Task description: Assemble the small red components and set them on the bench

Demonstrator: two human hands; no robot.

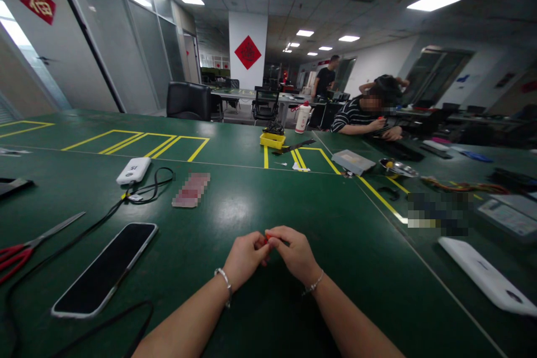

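Observation:
My left hand (246, 259) and my right hand (296, 255) meet just above the green table (201, 291). Both are closed, with fingertips pinched together around a small orange-red thing (268, 239). Only a bit of it shows between the fingers, so its kind cannot be made out. Left of my hands lies a phone (107, 271) with a dark screen and pale case. A pinkish, blurred-out sheet (192, 190) lies farther up the table, beyond the phone.
Red-handled scissors (37, 243), a black cable (84, 235) and a white power bank (133, 170) lie at left. A yellow tray (272, 140) and a bottle (302, 117) stand ahead. At right are a grey box (353, 162), a white device (486, 274) and a seated person (356, 114).

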